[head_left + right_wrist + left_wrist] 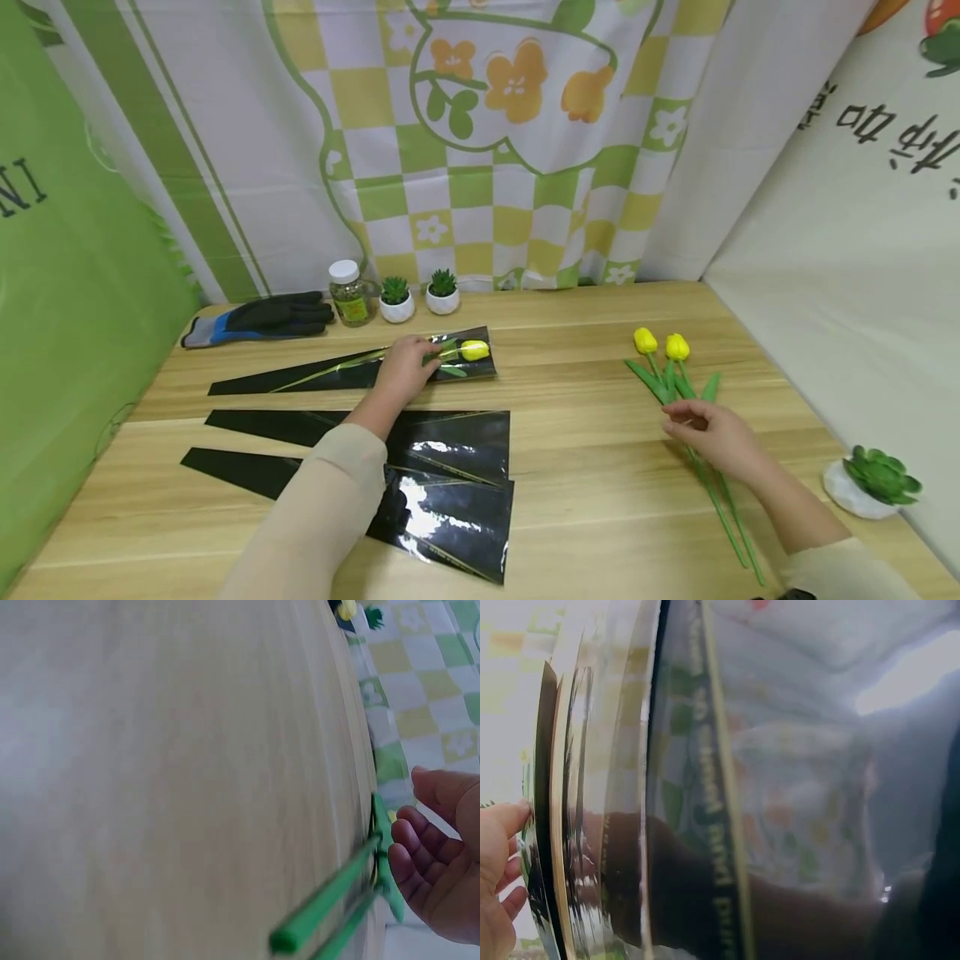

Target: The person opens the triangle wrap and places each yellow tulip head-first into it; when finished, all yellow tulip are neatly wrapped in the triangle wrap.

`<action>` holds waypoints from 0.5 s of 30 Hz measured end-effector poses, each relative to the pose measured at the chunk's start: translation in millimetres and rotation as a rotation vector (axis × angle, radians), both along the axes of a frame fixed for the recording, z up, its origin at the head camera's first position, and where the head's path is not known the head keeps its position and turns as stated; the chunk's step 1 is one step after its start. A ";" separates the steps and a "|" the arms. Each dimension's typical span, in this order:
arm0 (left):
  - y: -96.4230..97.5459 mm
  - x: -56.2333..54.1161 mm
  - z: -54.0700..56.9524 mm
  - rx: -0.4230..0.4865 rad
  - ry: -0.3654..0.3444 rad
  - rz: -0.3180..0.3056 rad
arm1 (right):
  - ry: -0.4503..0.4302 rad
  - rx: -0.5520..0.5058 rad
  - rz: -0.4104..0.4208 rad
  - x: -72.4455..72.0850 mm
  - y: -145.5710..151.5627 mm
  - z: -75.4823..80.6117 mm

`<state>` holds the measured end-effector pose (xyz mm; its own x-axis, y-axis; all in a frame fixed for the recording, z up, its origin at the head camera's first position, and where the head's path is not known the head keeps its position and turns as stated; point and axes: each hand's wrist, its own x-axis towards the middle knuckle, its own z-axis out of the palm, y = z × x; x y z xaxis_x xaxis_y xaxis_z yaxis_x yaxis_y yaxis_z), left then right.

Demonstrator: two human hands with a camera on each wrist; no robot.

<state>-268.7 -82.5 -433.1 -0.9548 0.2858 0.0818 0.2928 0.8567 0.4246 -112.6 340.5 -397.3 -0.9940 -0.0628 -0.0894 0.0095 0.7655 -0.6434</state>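
My left hand (pixel 407 364) lies over the top black flower sleeve (pixel 300 381), its fingertips at the green leaves of a yellow artificial tulip (pixel 475 350) laid on it. In the left wrist view, the fingers of that hand (pixel 496 862) look loosely extended along the tulip's edge. To the right, two more yellow tulips (pixel 677 347) lie side by side, long green stems toward me. My right hand (pixel 716 437) hovers over their stems, thumb and fingers loosely bent with a gap between them. Nothing shows in its grasp in the right wrist view, where the green stems (pixel 322 907) pass below.
Two more glossy black sleeves (pixel 457 437) lie beneath my left forearm, their lower ends overlapping. Along the back stand a glove (pixel 262 318), a lidded jar (pixel 350 293) and two small potted succulents (pixel 397 302). Another potted succulent (pixel 873 482) sits at the right edge.
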 end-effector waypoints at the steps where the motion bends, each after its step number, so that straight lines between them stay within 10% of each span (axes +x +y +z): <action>1: 0.0 -0.4 0.6 0.000 0.005 0.001 | 0.002 0.000 -0.006 2.1 3.5 -0.2; 15: 0.3 -2.6 0.6 0.026 -0.022 0.034 | -0.085 0.200 -0.054 12.0 17.4 0.5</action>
<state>-271.3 -82.2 -432.5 -0.9656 0.2511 0.0679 0.2542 0.8547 0.4527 -100.6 357.9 -396.9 -0.9839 0.0179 -0.1781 0.1017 0.8747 -0.4738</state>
